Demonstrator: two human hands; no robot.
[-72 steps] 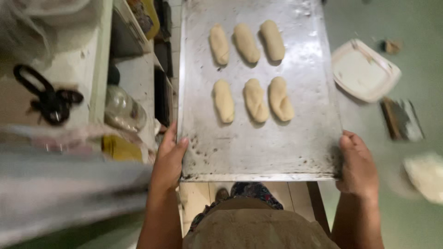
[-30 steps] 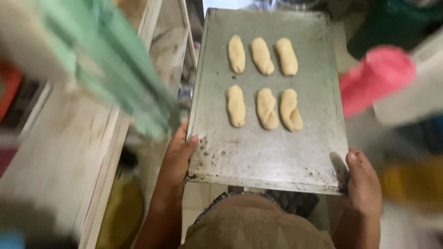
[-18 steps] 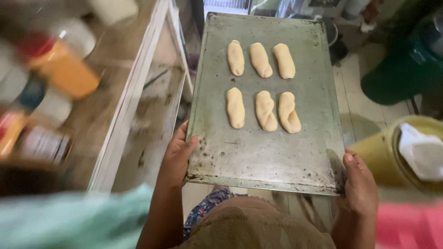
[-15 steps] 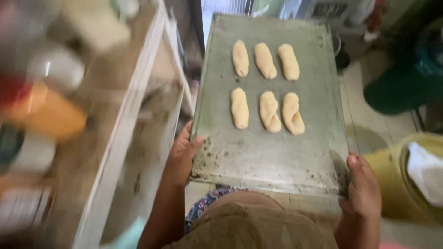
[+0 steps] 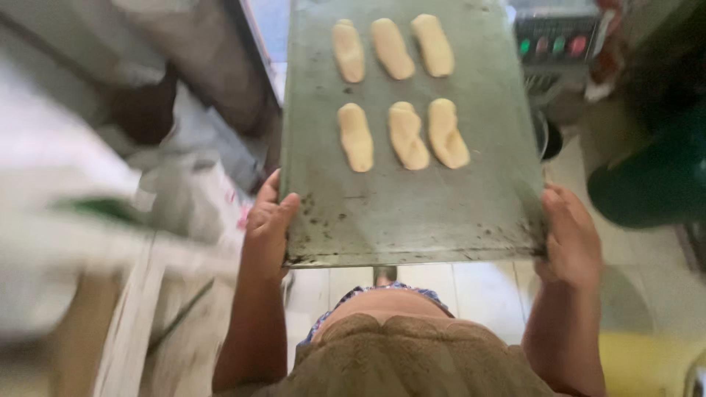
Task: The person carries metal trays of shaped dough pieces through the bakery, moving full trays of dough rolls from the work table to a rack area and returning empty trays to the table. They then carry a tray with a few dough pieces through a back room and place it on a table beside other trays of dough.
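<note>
I carry a large metal baking tray (image 5: 412, 220) level in front of me. My left hand (image 5: 268, 224) grips its near left edge, thumb on top. My right hand (image 5: 570, 235) clasps the near right corner. Several pale oblong pieces of shaped dough (image 5: 401, 132) lie in two rows on the far half of the tray. The near half of the tray is bare metal with dark baked-on specks.
A blurred white shelf frame (image 5: 132, 294) and sacks (image 5: 191, 184) stand at my left. A machine with coloured buttons (image 5: 559, 44) sits ahead on the right. A dark green bin (image 5: 654, 176) is at right and a yellow container (image 5: 647, 360) at lower right. White floor tiles (image 5: 471, 287) lie below.
I have kept walking with the tray; the surroundings shifted from shelves with bottles to sacks and a machine. Both hands keep the same grip, and the dough has not shifted.
</note>
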